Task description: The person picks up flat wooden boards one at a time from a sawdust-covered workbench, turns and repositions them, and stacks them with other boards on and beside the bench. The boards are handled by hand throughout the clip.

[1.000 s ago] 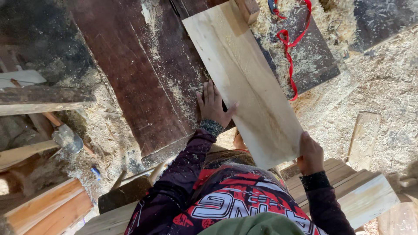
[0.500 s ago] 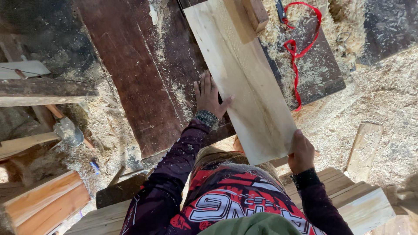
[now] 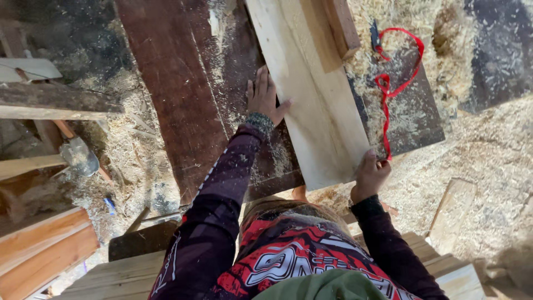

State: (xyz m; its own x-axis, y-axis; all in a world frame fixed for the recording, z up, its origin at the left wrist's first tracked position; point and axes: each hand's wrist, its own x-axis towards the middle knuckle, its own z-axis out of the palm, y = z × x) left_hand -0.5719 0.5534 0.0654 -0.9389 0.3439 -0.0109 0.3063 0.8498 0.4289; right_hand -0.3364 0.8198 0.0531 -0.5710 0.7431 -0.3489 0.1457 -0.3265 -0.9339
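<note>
red cord [image 3: 388,89] beside board [image 3: 311,105], wood scraps around

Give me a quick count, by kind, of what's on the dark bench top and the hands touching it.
Pale planks: 2, the wide pale plank and a narrower pale batten lying on it
Red cord: 1
Hands: 2, the left hand and right hand, both on the wide plank
Total: 5
</note>
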